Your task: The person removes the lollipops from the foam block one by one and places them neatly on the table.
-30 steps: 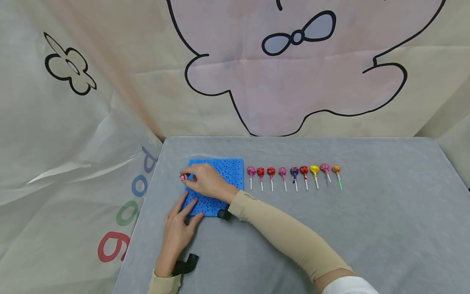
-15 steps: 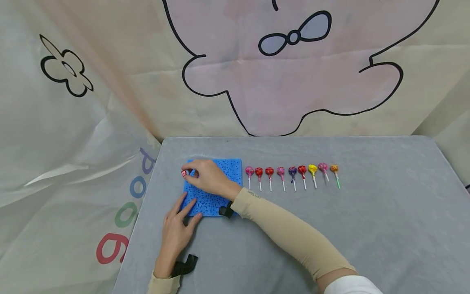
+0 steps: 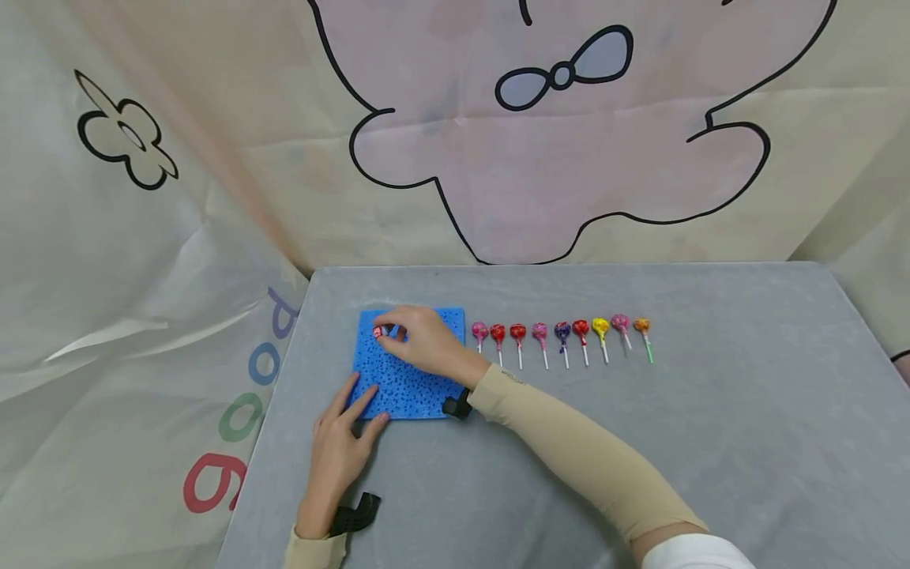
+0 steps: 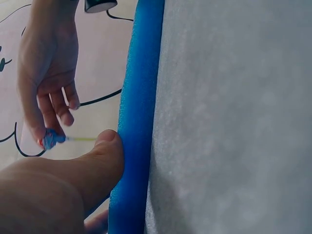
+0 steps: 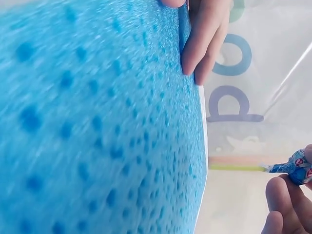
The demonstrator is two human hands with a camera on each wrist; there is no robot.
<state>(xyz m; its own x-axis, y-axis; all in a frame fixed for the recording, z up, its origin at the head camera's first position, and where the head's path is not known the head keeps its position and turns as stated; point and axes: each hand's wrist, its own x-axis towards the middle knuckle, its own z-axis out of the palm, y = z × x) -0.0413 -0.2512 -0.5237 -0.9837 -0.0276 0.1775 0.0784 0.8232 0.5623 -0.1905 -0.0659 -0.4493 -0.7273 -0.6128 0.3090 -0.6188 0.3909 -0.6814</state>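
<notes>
My right hand (image 3: pixel 430 344) pinches a lollipop (image 3: pixel 380 333) by its wrapped head, over the far left part of a blue foam block (image 3: pixel 419 391). The right wrist view shows the lollipop's blue wrapper with red marks (image 5: pixel 296 168) and a yellow-green stick (image 5: pixel 236 167) directed at the foam, its end seen against the block's edge. Small dark holes dot the foam's top. My left hand (image 3: pixel 340 450) rests at the block's near left corner with fingers spread and fairly straight; in the left wrist view its thumb (image 4: pixel 108 151) lies against the foam's side.
Right of the foam, several lollipops lie in a row on the grey cloth-covered table (image 3: pixel 569 442), among them a purple one (image 3: pixel 562 330), a yellow one (image 3: pixel 600 326) and an orange one (image 3: pixel 643 325) with a green stick. A printed curtain (image 3: pixel 398 229) hangs behind the table.
My right hand has shifted a little to the right with the lollipop, from the foam's left edge to over its top. The left hand keeps its place on the foam. The head view has shifted slightly.
</notes>
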